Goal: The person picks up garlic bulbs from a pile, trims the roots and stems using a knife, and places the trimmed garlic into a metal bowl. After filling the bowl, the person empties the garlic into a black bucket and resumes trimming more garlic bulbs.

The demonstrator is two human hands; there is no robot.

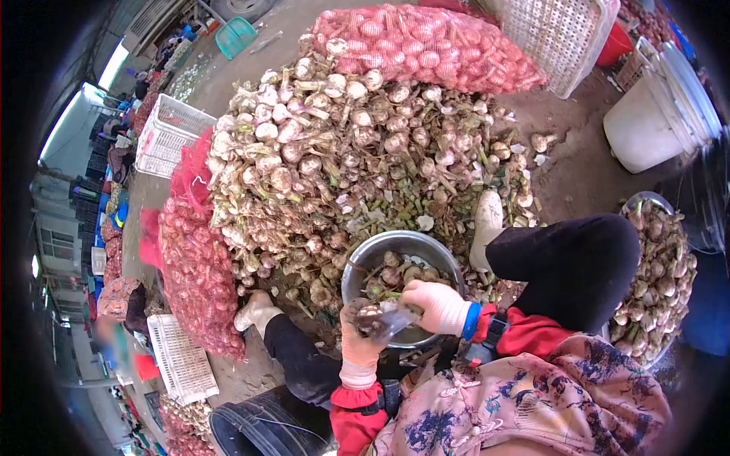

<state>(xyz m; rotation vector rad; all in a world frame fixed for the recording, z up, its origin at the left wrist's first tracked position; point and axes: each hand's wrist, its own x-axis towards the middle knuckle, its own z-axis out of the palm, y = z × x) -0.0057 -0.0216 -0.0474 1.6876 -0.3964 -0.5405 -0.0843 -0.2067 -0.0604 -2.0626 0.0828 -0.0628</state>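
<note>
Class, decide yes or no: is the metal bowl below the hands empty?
No, garlic bulbs lie inside the bowl.

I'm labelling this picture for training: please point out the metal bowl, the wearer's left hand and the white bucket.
Metal bowl (400, 243), head view: its far inner wall.
Left hand (361, 343), head view: middle of the hand.
White bucket (642, 133), head view: its side wall.

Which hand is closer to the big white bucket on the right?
Right. The right hand is at the metal bowl, below and left of the white bucket in the picture; the left hand is farther left, beside the left leg. Neither touches it.
</note>
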